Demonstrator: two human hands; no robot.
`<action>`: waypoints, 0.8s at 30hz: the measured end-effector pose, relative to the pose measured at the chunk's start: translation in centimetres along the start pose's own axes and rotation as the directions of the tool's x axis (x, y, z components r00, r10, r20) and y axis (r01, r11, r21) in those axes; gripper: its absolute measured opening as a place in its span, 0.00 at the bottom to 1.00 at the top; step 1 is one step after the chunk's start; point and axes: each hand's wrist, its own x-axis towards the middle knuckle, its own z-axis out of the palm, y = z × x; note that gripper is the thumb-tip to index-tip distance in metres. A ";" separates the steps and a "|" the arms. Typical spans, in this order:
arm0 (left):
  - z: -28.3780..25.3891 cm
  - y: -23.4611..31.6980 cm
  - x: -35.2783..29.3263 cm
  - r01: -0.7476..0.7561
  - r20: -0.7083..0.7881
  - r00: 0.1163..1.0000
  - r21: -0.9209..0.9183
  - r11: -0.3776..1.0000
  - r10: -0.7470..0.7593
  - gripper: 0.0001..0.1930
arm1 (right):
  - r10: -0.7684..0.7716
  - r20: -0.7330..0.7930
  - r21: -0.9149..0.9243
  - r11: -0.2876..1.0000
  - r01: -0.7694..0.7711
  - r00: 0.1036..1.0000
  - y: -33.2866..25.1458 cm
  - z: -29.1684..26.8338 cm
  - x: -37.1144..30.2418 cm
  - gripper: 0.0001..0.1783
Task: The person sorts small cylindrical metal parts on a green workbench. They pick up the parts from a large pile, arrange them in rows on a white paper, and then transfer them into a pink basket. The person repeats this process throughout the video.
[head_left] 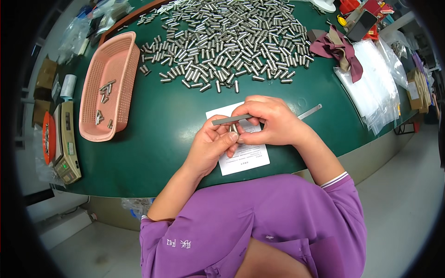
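Observation:
Over a printed paper sheet [252,160], my two hands meet near the table's front edge. My left hand [208,146] is closed on a small shiny metal pin [233,128] with a wider end, held between thumb and fingers. My right hand [276,121] is closed on a flat grey bar [225,120], file-like in shape, which lies across just above the pin. The right thumb is close to the pin's lower end; whether it touches is hard to tell. Beyond the hands spreads a big pile of similar metal pins [227,41].
A pink basket [131,60] at the left holds several pins. Left of it stand a scale [67,139] and an orange dish [48,134]. A metal strip [309,111] lies right of my hands. Plastic bags [371,88] and a maroon cloth [338,48] occupy the right side.

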 end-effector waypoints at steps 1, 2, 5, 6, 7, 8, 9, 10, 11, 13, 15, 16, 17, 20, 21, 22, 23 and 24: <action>0.0 0.0 0.0 0.005 -0.015 1.000 0.009 1.000 -0.005 0.10 | 0.006 -0.003 0.014 1.000 -0.006 1.000 -0.1 -0.1 0.0 0.20; -0.1 -0.1 0.0 -0.016 -0.025 1.000 -0.007 1.000 0.016 0.10 | 0.012 -0.005 0.028 1.000 -0.012 1.000 -0.2 -0.1 0.0 0.20; -0.5 -0.2 0.0 -0.074 -0.066 0.995 -0.012 0.997 0.073 0.11 | 0.157 -0.065 0.059 0.986 -0.153 0.985 0.6 -1.7 -0.5 0.17; -0.4 -0.2 0.0 -0.080 -0.078 0.994 0.008 0.997 0.081 0.12 | 0.021 -0.188 0.011 1.000 -0.019 0.982 1.5 -1.5 -0.2 0.13; -0.4 -0.1 0.0 -0.087 -0.090 0.992 0.028 0.996 0.089 0.13 | 0.144 -0.157 0.061 0.989 -0.136 0.977 1.7 -2.1 -0.7 0.11; -0.5 0.0 0.0 -0.091 -0.097 0.991 0.040 0.995 0.094 0.13 | 0.238 -0.145 0.109 0.969 -0.224 0.960 1.6 -2.2 -0.8 0.11; -0.5 -0.1 0.0 -0.094 -0.104 0.990 0.050 0.994 0.098 0.13 | 0.332 -0.127 0.155 0.938 -0.312 0.935 1.2 -2.2 -0.8 0.11; -0.6 -0.2 0.0 -0.096 -0.111 0.989 0.059 0.994 0.102 0.14 | 0.339 -0.116 0.140 0.936 -0.322 0.934 0.8 -2.2 -0.8 0.12; -0.6 -0.3 0.0 -0.099 -0.118 0.987 0.058 0.993 0.106 0.14 | 0.346 -0.106 0.126 0.935 -0.333 0.932 0.5 -2.2 -0.7 0.12; -0.6 -0.3 0.0 -0.103 -0.126 0.986 0.055 0.993 0.110 0.13 | 0.352 -0.104 0.098 0.934 -0.342 0.930 0.4 -2.2 -0.7 0.14; -0.4 -0.2 -0.1 -0.088 -0.151 0.984 0.044 0.995 0.094 0.14 | 0.343 -0.115 0.073 0.939 -0.337 0.932 0.6 -2.1 -0.7 0.16; -0.4 -0.1 -0.2 -0.082 -0.165 0.982 0.039 0.996 0.087 0.14 | 0.381 -0.099 0.085 0.924 -0.374 0.919 0.5 -2.1 -0.7 0.17; -0.4 -0.1 -0.2 -0.076 -0.169 0.982 0.039 0.996 0.081 0.14 | 0.417 -0.082 0.096 0.907 -0.410 0.905 0.2 -2.3 -0.6 0.17; -0.5 -0.1 -0.3 -0.068 -0.178 0.981 0.026 0.997 0.072 0.13 | 0.448 -0.042 0.106 0.891 -0.442 0.893 -0.3 -2.4 -0.6 0.18; -0.5 -0.1 -0.3 -0.072 -0.180 0.981 0.016 0.997 0.074 0.12 | 0.445 -0.030 0.107 0.892 -0.440 0.895 -0.4 -2.3 -0.5 0.18; -0.5 -0.2 -0.3 -0.077 -0.183 0.980 0.006 0.997 0.077 0.11 | 0.414 -0.029 0.069 0.909 -0.412 0.910 -0.3 -2.2 -0.5 0.19; -0.4 -0.1 -0.3 -0.069 -0.184 0.980 0.013 0.998 0.070 0.11 | 0.383 -0.026 0.031 0.923 -0.382 0.923 -0.1 -1.9 -0.5 0.19; -0.4 -0.1 -0.3 -0.060 -0.184 0.981 0.019 0.998 0.063 0.11 | 0.352 -0.024 -0.008 0.936 -0.353 0.936 0.2 -1.6 -0.6 0.20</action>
